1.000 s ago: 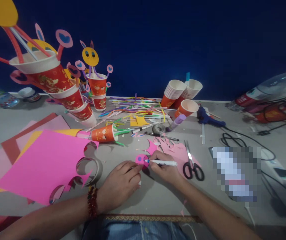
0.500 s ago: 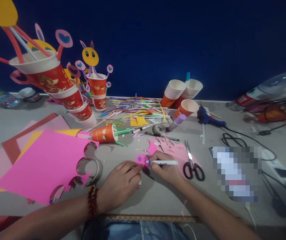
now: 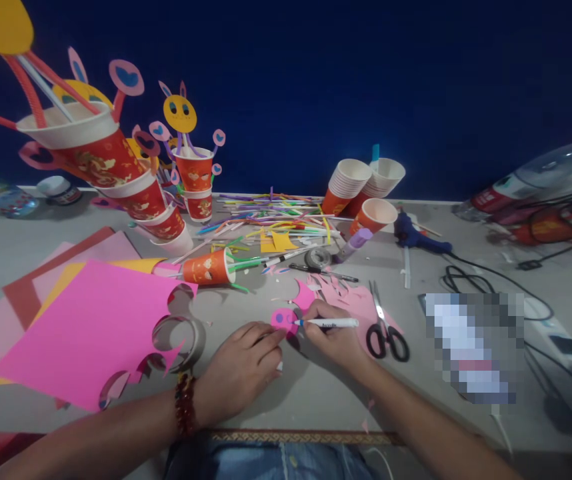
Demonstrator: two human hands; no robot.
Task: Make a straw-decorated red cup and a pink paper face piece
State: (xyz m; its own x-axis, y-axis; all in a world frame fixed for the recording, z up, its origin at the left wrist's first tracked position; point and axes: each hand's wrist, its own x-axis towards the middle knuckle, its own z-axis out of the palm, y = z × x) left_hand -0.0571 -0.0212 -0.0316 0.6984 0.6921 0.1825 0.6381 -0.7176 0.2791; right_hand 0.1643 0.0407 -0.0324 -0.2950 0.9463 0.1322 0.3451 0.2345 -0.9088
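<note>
My right hand (image 3: 333, 337) is closed round a white marker (image 3: 335, 323), its blue tip at a small bright pink paper circle (image 3: 281, 318). Blue-purple dots show on the circle. The fingertips of my left hand (image 3: 249, 360) grip the circle's lower edge and steady it low over the table. A small white piece (image 3: 280, 366), perhaps a cap, shows under the left fingers; most of it is hidden. Black-handled scissors (image 3: 385, 333) lie right of my right hand, on light pink paper scraps (image 3: 349, 303).
Coloured paper sheets (image 3: 81, 327) and a tape roll (image 3: 193, 343) lie left. Cup figures (image 3: 199, 170) and paper cups (image 3: 350, 180) stand at the back, with pipe cleaners (image 3: 271, 217) between. A glue gun (image 3: 419, 239), its cable and a blurred-out device (image 3: 471, 350) are right.
The marker has shifted very slightly, its rear end a little to the right and up. My left hand and the pink circle stay almost in place.
</note>
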